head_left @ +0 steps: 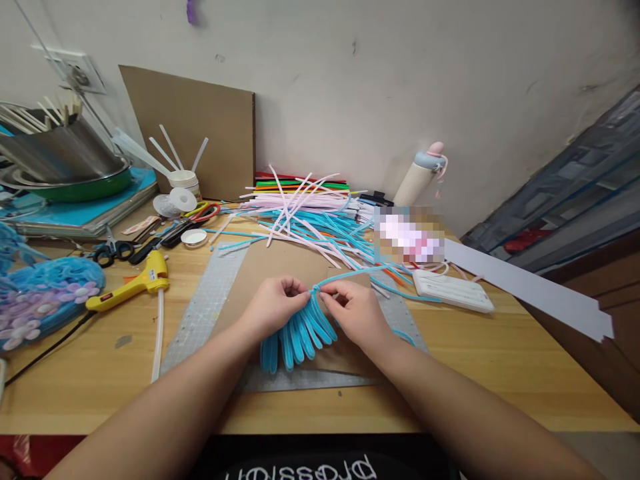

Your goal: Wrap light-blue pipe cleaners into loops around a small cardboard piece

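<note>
from my remote view, i have the left hand (275,303) pinching the blue looped bundle (301,337) at its gathered end, and the right hand (357,310) pinching that end from the other side. the bundle's loops fan toward the table's near edge, over brown cardboard (255,270) on the grey cutting mat (194,320), with loose fuzzy stems (313,200) piled beyond.

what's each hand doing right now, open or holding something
Left hand: closed, pinching the blue looped bundle near its gathered top.
Right hand: closed, pinching at the same gathered top, opposite side.
</note>
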{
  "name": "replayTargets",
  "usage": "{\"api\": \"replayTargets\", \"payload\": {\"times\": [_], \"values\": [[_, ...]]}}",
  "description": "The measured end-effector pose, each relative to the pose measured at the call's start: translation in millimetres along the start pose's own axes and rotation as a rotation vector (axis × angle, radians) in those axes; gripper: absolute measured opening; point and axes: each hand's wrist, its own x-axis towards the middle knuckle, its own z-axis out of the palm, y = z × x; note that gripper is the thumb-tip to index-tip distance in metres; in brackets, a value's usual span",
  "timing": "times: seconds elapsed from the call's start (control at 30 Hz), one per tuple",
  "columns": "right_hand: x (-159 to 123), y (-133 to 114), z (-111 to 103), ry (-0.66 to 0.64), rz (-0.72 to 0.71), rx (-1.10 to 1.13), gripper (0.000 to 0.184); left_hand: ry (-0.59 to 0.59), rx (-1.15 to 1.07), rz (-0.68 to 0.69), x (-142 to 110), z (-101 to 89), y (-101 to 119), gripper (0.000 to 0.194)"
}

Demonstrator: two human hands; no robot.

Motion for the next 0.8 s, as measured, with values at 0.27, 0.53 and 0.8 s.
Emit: {"api": "replayTargets", "payload": {"times": [0.27, 0.53, 0.8], "values": [[-0.3, -1.4, 2.4, -0.061, 0.032, -0.058, 0.014, -0.01, -0.051, -0.027, 0.0, 0.2, 1.5, 0.022], [-0.8, -3.1, 3.7, -0.051, -0.028, -0.001, 0.012, 0.003, -0.042, 0.016, -0.5, -0.1, 4.2, 0.017], [2.0, 5.4, 8.3, -0.057, 0.048, 0.138, 0.013, -0.078, -0.094, -0.012, 1.8, -1.6, -0.1, 0.028]]}}
